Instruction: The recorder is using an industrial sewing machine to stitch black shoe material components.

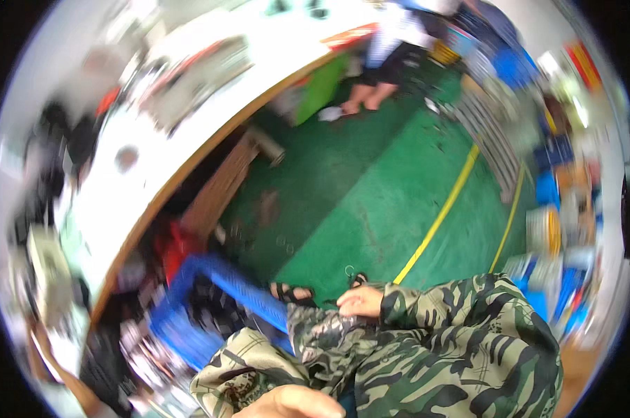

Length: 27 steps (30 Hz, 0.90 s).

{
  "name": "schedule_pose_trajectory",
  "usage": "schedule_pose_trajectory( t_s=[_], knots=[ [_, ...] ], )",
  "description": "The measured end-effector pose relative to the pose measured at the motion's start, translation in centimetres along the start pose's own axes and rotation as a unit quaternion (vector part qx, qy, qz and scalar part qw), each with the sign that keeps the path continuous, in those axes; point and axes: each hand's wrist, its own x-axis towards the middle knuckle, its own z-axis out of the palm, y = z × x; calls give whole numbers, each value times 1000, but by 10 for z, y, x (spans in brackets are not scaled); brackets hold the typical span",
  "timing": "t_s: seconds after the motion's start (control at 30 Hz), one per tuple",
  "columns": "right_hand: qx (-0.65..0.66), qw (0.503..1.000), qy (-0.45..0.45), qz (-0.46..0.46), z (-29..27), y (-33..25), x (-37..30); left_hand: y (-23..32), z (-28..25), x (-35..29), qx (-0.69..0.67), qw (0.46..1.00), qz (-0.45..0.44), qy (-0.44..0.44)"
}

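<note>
My right hand [360, 301] is in front of my body at the end of a camouflage sleeve [461, 306]. Its fingers look curled in, and no object shows in them. At the lower edge, my left hand [294, 404] is partly cut off, so its fingers cannot be made out well. A blue plastic crate [235, 282] with dark contents is just beyond my left sleeve [249, 355]. Neither hand visibly touches it. The picture is smeared by motion.
A long white table [196, 111] with a brown edge curves along the left, bearing blurred items. Another person's legs [370, 94] show at the far end. Yellow lines cross the green floor [356, 209]. A grey slatted rack [489, 139] and stacked containers [543, 230] line the right.
</note>
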Motion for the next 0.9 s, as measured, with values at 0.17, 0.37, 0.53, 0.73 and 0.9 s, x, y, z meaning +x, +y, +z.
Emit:
schedule_pose_trajectory(
  t_s=[0.17, 0.37, 0.53, 0.73, 0.9],
  knots=[
    [166, 980, 108, -3, 12, -30, 41, -133, -52, 93, -214, 952, -136, -172],
    [346, 884, 297, -101, 12, -7, 93, -283, -2, 123, -339, 833, -337, -279],
    [477, 776, 376, -172, 11, -23, 141, -371, 25, 116, -482, 648, -370, -459],
    [445, 728, 471, -226, -33, -36, 139, -381, 69, 127, -78, 676, -423, -598],
    [343, 722, 560, -218, -101, -63, 107, -428, 9, 142, 350, 432, -104, -825]
  ],
)
